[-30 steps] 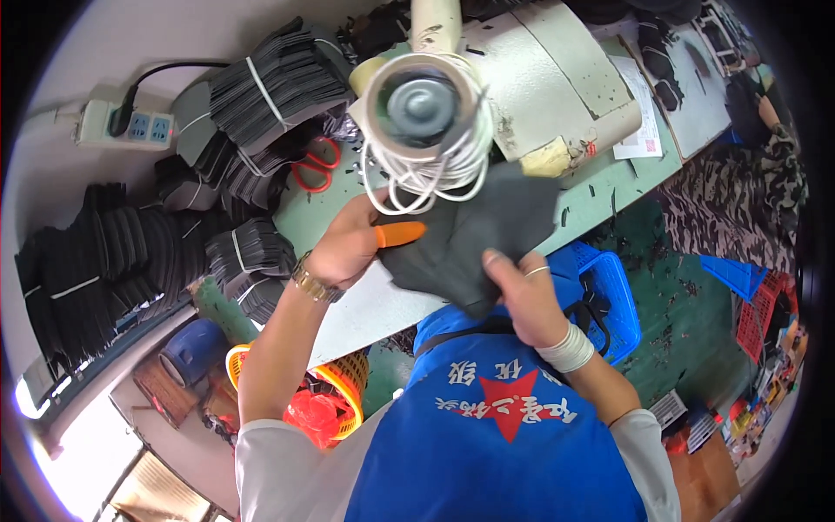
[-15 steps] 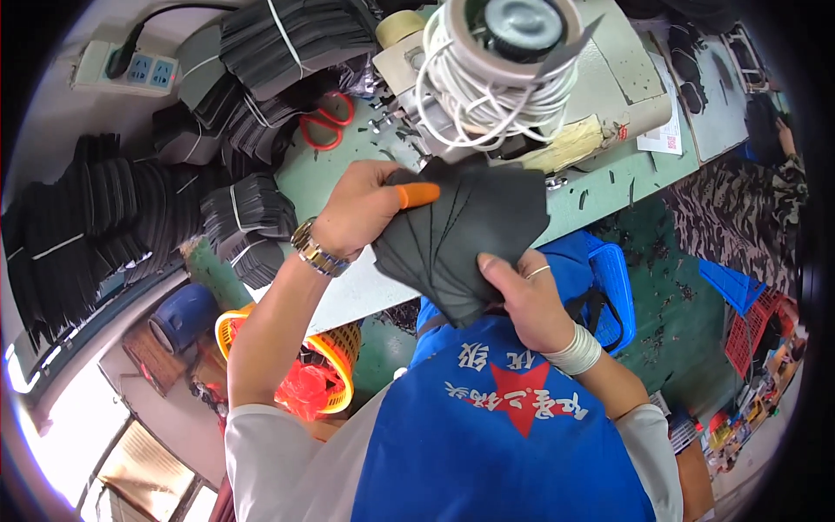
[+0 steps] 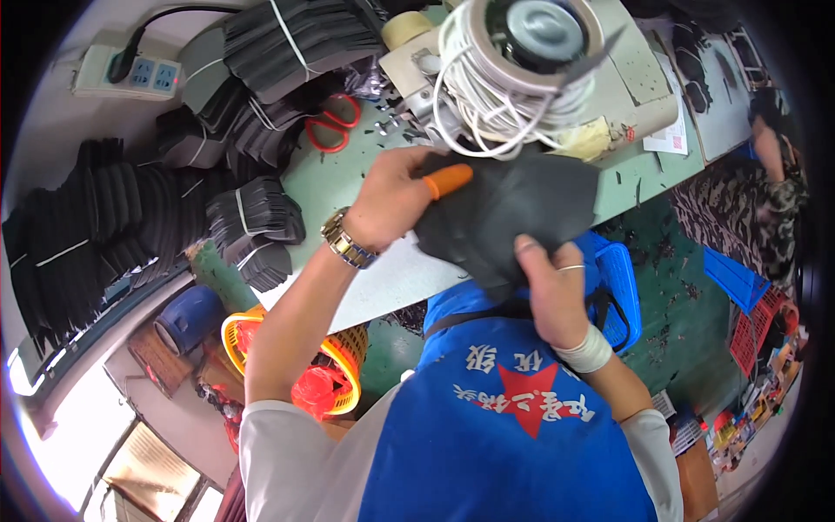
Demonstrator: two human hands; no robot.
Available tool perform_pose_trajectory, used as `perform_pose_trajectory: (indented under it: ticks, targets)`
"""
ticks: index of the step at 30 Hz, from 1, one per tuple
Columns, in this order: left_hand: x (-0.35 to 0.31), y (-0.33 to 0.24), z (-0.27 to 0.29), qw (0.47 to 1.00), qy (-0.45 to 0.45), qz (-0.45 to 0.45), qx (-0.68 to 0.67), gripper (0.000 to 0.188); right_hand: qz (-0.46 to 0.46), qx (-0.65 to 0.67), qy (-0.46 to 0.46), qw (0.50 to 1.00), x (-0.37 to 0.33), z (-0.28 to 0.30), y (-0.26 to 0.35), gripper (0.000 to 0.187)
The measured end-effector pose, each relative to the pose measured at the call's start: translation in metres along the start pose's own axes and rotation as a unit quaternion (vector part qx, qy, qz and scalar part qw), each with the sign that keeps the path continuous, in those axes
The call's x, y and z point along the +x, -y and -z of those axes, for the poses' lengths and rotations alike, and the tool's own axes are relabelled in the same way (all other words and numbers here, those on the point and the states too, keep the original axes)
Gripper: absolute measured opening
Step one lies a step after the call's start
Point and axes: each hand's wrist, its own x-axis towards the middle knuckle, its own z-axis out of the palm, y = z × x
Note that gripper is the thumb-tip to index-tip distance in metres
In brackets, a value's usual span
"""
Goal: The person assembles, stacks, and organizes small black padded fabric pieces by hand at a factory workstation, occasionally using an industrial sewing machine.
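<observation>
Pale green worktop (image 3: 326, 187) runs across in front of you, with a dark green floor (image 3: 674, 317) below it. Your left hand (image 3: 391, 200) pinches the upper left side of the dark sheets (image 3: 522, 209), its orange finger cot (image 3: 449, 180) lying over their top face. Your right hand (image 3: 557, 300) pinches the lower right side, thumb on top, the other fingers mostly hidden. You hold the dark sheets between both hands, at the worktop's front edge and just beyond your blue apron (image 3: 487, 470); they are blurred, so you cannot count the layers.

You wear a metal watch (image 3: 348, 239) on your left wrist and a white wrap (image 3: 584, 350) on your right. Just past the sheets, a coil of white cord (image 3: 487, 113) shows in front of a cream machine (image 3: 644, 100). Red-handled scissors (image 3: 333, 124) lie to your left, near a banded black stack (image 3: 287, 43). An orange basket (image 3: 348, 374) stands low on your left, a blue basket (image 3: 622, 287) on your right. Farther right is a co-worker in camouflage (image 3: 731, 200).
</observation>
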Motion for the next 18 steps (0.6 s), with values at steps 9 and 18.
perform_pose_trajectory:
  ticks: [9,18]
  targets:
    - [-0.008,-0.014,0.009,0.957,-0.034,-0.012,0.287,0.03,-0.029,0.043,0.071,0.996,-0.011,-0.008,0.003,0.018]
    - [0.002,-0.007,0.01,0.969,-0.004,-0.127,0.213,0.024,-0.068,0.09,0.081,0.99,-0.017,-0.008,0.006,0.023]
